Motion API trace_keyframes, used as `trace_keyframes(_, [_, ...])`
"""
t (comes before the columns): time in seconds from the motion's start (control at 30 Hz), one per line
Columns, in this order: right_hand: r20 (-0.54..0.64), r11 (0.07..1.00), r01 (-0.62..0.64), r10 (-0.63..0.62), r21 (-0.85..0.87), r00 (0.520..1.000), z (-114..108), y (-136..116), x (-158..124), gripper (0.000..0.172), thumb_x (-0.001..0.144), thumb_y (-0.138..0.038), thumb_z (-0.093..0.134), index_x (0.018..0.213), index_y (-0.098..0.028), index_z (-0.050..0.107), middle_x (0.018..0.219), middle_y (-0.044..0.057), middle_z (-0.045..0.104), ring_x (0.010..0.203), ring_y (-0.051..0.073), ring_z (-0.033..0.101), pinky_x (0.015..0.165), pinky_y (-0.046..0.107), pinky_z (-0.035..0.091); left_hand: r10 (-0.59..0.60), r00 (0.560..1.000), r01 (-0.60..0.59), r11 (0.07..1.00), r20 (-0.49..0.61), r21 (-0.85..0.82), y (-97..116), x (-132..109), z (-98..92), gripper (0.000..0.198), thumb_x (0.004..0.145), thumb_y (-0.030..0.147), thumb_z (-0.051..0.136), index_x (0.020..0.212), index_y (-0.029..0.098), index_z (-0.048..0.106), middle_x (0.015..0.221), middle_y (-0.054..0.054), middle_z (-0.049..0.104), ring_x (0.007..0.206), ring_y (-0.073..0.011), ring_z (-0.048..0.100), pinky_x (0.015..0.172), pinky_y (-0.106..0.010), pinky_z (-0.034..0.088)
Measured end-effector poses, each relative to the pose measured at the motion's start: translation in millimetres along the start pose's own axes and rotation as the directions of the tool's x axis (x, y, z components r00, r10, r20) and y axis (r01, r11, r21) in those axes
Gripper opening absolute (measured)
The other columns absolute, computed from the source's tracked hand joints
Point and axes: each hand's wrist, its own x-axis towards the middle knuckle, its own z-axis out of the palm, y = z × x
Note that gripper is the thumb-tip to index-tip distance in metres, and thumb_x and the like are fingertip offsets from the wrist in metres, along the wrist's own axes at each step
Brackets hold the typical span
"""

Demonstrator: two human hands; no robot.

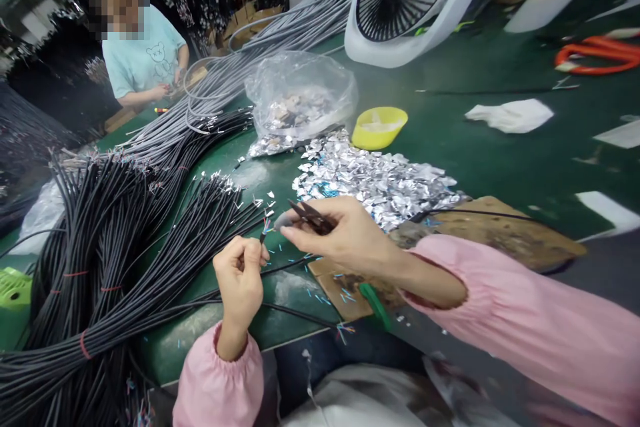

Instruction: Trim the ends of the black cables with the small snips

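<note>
My left hand (pixel 239 283) is closed in a pinch on the end of a black cable (pixel 263 237). Thin coloured wires (pixel 268 225) fan out from the cable's stripped tip. Just to the right, my right hand (pixel 345 232) is closed around dark snips (pixel 315 215), their pointed tips showing past the fingers toward the upper left. A grey cover sits on one of its fingertips, close to the coloured wires; whether it touches them I cannot tell. Small blue wire scraps (pixel 320 297) lie below the hands, some beside a worn board (pixel 333 287).
Bundled black cables (pixel 125 267) fill the left side. Behind my hands are a heap of silvery foil scraps (pixel 380 180), a plastic bag (pixel 303 93) and a yellow container (pixel 377 137). A white fan (pixel 415 40) and orange-handled scissors (pixel 595 57) stand farther back. Another person (pixel 145 57) works at upper left.
</note>
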Motion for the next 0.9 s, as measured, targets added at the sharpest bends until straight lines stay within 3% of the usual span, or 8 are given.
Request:
trace_keyframes(0.17, [-0.072,0.952,0.287,-0.296,-0.109,0.953,-1,1,-3,0.011,0.070,-0.019,0.060,0.063,-0.013,0.065,0.050,-0.001,0.051,0.041,0.006,0.038,0.039,0.021,0.030,0.023,0.998,-0.022,1.000,-0.051,0.018,4,-2,3.6,0.032,0.084,0.033,0.051,0.057,0.016,0.057,0.054,0.001,0.054,0.049,-0.0088,0.049,0.045,-0.019,0.035])
trace_keyframes(0.27, [-0.079,0.912,0.364,-0.384,-0.190,0.920,0,4,-2,0.011,0.072,-0.017,0.060,0.063,-0.014,0.066,0.050,-0.001,0.054,0.041,0.007,0.039,0.040,0.021,0.033,0.047,0.997,-0.044,0.998,-0.055,0.053,5,-3,4.1,0.030,0.083,0.032,0.052,0.058,0.016,0.058,0.054,0.001,0.054,0.049,-0.0087,0.049,0.046,-0.019,0.036])
trace_keyframes(0.63, [-0.034,0.789,0.513,-0.555,-0.338,0.831,-2,11,-2,0.015,0.076,-0.011,0.053,0.069,-0.012,0.067,0.052,0.002,0.058,0.045,0.008,0.049,0.043,0.018,0.039,0.024,0.999,-0.021,0.997,-0.036,0.071,5,-2,4.2,0.032,0.085,0.032,0.050,0.059,0.015,0.059,0.055,0.001,0.055,0.050,-0.0085,0.050,0.047,-0.018,0.036])
trace_keyframes(0.9, [-0.054,0.794,0.501,-0.549,-0.344,0.834,-1,13,-2,0.015,0.076,-0.013,0.055,0.065,-0.012,0.066,0.050,0.000,0.053,0.043,0.007,0.045,0.041,0.018,0.036,0.017,1.000,-0.015,0.997,-0.021,0.071,2,-4,3.9,0.033,0.085,0.033,0.050,0.059,0.015,0.059,0.055,0.001,0.055,0.050,-0.0087,0.049,0.047,-0.019,0.035])
